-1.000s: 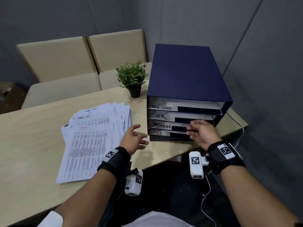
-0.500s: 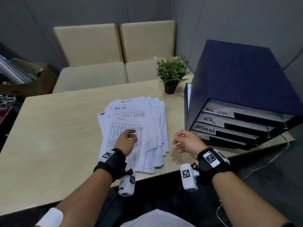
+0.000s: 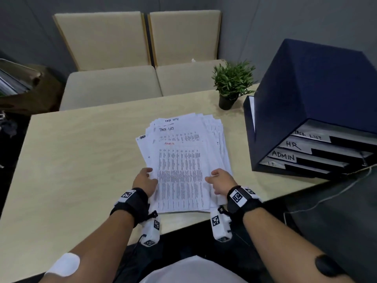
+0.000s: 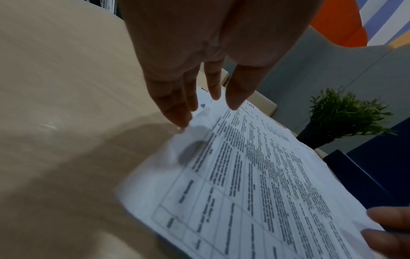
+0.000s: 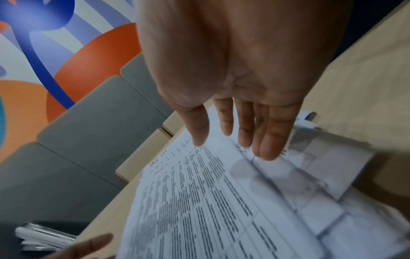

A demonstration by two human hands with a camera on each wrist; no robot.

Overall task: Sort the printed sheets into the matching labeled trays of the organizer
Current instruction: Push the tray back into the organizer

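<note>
White printed sheets [image 3: 181, 160], topped by one headed ADMIN, are fanned lengthwise near-to-far on the beige table [image 3: 71, 160], flanked by the left hand [image 3: 145, 180] and right hand [image 3: 220, 180], fingers spread and gripping nothing, the dark blue labeled organizer [image 3: 306, 94] lying right, nearer the right hand.

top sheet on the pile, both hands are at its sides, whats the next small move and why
Probably lift the top sheet off the pile and carry it toward the ADMIN tray. Its header reads ADMIN in red. The left hand and right hand sit at its left and right edges with fingers straight, not yet pinching. The organizer stands to the right, its ADMIN tray third from the top.
</note>
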